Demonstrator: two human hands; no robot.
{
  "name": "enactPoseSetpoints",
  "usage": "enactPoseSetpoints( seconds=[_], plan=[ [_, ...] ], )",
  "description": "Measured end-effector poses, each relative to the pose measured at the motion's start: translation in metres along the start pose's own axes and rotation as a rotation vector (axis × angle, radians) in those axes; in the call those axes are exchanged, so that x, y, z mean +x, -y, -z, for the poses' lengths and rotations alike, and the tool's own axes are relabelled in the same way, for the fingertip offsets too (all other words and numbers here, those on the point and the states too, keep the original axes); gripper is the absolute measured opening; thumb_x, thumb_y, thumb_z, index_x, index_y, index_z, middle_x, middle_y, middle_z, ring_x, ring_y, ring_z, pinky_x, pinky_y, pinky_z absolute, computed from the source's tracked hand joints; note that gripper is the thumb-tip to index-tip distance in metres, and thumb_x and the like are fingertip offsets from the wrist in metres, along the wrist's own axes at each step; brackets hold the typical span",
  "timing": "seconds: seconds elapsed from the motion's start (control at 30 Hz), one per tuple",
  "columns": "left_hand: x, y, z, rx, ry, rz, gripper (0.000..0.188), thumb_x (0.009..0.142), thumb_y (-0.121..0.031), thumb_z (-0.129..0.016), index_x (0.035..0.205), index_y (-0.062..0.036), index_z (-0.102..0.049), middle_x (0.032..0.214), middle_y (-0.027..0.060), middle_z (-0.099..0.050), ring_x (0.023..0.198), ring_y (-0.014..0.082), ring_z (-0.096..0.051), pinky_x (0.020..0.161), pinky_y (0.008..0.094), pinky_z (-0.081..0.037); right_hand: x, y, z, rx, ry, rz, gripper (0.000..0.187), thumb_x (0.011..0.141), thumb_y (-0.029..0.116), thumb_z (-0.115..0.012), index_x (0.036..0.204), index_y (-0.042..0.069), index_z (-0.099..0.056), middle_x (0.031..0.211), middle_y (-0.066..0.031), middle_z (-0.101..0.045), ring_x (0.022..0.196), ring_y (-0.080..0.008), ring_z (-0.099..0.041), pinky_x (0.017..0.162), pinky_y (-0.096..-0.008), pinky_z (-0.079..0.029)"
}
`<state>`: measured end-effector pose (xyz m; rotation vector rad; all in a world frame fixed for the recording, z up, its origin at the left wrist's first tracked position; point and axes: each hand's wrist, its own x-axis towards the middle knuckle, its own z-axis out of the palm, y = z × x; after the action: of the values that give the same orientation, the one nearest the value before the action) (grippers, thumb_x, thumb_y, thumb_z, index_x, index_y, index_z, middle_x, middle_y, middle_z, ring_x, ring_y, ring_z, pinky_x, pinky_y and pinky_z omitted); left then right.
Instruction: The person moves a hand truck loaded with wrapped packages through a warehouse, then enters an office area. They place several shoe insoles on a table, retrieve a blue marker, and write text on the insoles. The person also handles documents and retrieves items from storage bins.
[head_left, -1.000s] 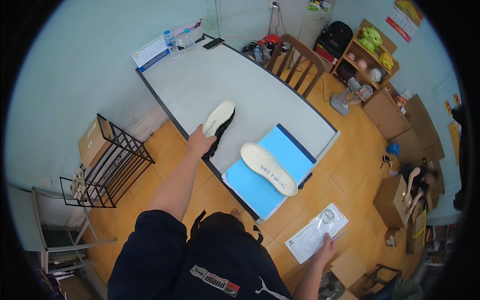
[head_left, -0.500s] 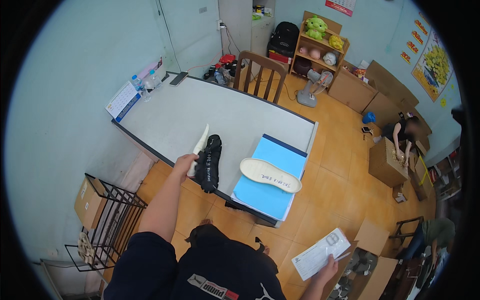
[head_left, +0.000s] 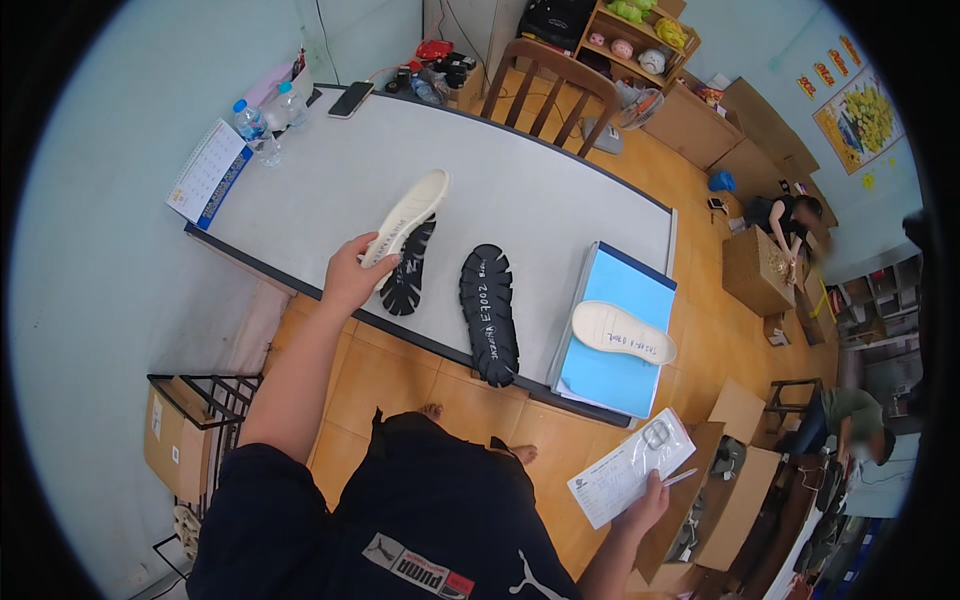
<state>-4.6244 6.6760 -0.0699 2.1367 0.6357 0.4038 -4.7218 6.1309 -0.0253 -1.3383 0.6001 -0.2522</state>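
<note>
Clearly, the left hand (head_left: 352,272) grips a white sole (head_left: 415,215) by its near end, thumb on top, above the left part of the bench (head_left: 560,220). That sole's long axis slants from the hand toward the far right. A black slotted sole (head_left: 404,275) lies just beneath and to its right, partly covered; whether the fingers also touch it, I cannot tell.

Farther right of that hand, a larger black sole (head_left: 490,315) rests with its long axis running near to far, its near end at the bench's near edge. The left hand is nearer to it than the right hand (head_left: 645,505), which pinches a sleeved sheet (head_left: 612,482) and a pen (head_left: 681,477) beyond the bench's near right corner. Another white sole (head_left: 622,333) lies crosswise on the blue folder (head_left: 618,272).
</note>
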Motion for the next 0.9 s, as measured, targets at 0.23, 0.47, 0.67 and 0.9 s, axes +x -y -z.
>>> enactPoseSetpoints(
  seconds=[0.23, 0.47, 0.67, 0.9],
  plan=[
    [0.003, 0.051, 0.024, 0.591, -0.178, 0.019, 0.067, 0.077, -0.048, -0.073, 0.127, -0.0052, -0.059, 0.136, 0.0238, -0.046, 0.127, 0.0384, -0.044, 0.101, 0.0488, -0.039, -0.034, 0.002, 0.0, -0.049, -0.097, 0.051, 0.023, 0.094, 0.009, -0.053, 0.111, -0.007, -0.056, 0.101, -0.0147, -0.066, 0.087, -0.0213, -0.066, 0.077, -0.0332, -0.055],
    [-0.044, -0.009, -0.061, 0.545, 0.101, -0.444, 0.066, 0.078, -0.047, -0.071, 0.129, -0.0063, -0.056, 0.145, 0.0219, -0.038, 0.135, 0.0427, -0.032, 0.111, 0.0554, -0.024, -0.052, -0.004, -0.008, -0.035, -0.038, 0.057, 0.021, 0.094, 0.008, -0.053, 0.108, -0.006, -0.057, 0.101, -0.0144, -0.066, 0.088, -0.021, -0.066, 0.079, -0.0332, -0.054],
    [-0.058, -0.048, -0.105, 0.417, 0.575, -0.085, 0.037, 0.081, -0.038, -0.068, 0.094, -0.0034, -0.069, 0.093, 0.0199, -0.068, 0.091, 0.0363, -0.066, 0.079, 0.0471, -0.053, -0.057, -0.01, -0.009, -0.079, -0.052, 0.055, 0.02, 0.094, 0.008, -0.053, 0.108, -0.005, -0.058, 0.101, -0.0137, -0.066, 0.087, -0.02, -0.066, 0.079, -0.0321, -0.053],
    [-0.054, -0.039, -0.134, 0.452, 0.508, -0.298, 0.019, 0.08, -0.018, -0.06, 0.079, -0.0016, -0.069, 0.078, 0.018, -0.068, 0.077, 0.0373, -0.067, 0.072, 0.0468, -0.054, -0.061, -0.012, -0.011, -0.097, -0.003, 0.056, 0.023, 0.094, 0.008, -0.052, 0.111, -0.007, -0.057, 0.102, -0.015, -0.065, 0.088, -0.0218, -0.066, 0.079, -0.0332, -0.054]
  ],
)
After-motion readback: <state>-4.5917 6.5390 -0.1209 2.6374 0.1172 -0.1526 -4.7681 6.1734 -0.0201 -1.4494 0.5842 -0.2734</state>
